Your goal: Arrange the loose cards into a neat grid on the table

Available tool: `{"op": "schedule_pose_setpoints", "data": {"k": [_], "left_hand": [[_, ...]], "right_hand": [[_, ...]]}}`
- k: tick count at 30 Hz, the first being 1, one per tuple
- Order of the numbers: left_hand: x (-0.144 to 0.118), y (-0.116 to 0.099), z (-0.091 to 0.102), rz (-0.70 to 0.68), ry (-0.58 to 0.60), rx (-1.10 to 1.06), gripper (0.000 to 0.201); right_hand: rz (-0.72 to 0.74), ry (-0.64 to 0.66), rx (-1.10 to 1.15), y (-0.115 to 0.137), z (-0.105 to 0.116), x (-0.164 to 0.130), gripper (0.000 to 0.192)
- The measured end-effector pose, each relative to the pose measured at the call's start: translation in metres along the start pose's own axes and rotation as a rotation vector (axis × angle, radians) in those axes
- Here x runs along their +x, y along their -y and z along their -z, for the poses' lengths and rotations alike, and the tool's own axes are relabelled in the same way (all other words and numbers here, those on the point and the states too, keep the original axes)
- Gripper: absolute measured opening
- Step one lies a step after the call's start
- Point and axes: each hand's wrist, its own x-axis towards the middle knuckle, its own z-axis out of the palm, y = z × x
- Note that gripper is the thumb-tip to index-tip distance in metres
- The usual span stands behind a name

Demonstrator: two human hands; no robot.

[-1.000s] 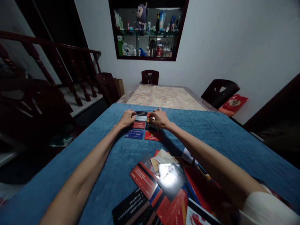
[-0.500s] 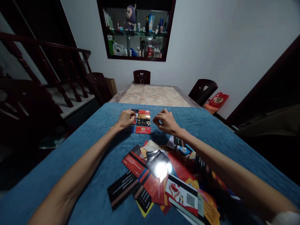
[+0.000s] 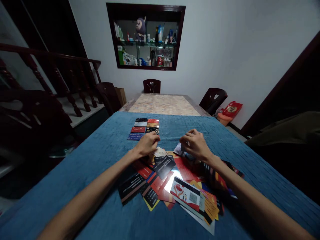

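My left hand [image 3: 148, 144] is above the far left edge of a loose pile of cards, its fingers curled together. What its fingertips hold, if anything, is hidden. My right hand [image 3: 196, 143] hovers over the far right of the pile, fingers bent with a gap between thumb and forefinger, close to a grey card [image 3: 178, 150]. In the pile lie a black card [image 3: 165, 167], a white-and-red card with a QR code [image 3: 186, 195] and several red and orange ones. Beyond my left hand, cards are set out in two columns, among them a blue card [image 3: 135, 136] and a red card [image 3: 138, 129].
A blue cloth [image 3: 100, 160] covers the near part of the table, and patterned tabletop [image 3: 162, 103] shows beyond. Dark chairs [image 3: 151, 86] stand around it. A wall cabinet [image 3: 147, 40] holds bottles and a plush toy. A red bag [image 3: 231, 109] is at the right.
Both hands have come back from the laid-out cards toward the pile, the right hand also moving rightward. The left column of laid-out cards is now uncovered. The view has tilted slightly upward.
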Motion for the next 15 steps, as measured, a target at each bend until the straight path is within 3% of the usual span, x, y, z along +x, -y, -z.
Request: {"op": "schedule_pose_setpoints", "data": {"k": [7,15], "left_hand": [[0.002,-0.027,-0.014,-0.056,0.110,0.060,0.026],[0.021,-0.068,-0.044,-0.142,0.273,0.191,0.023]], "right_hand": [[-0.107,0.025,-0.084,-0.020,-0.006,-0.028,0.021],[-0.176,0.097,-0.074,-0.028,-0.026,-0.038,0.029]]}}
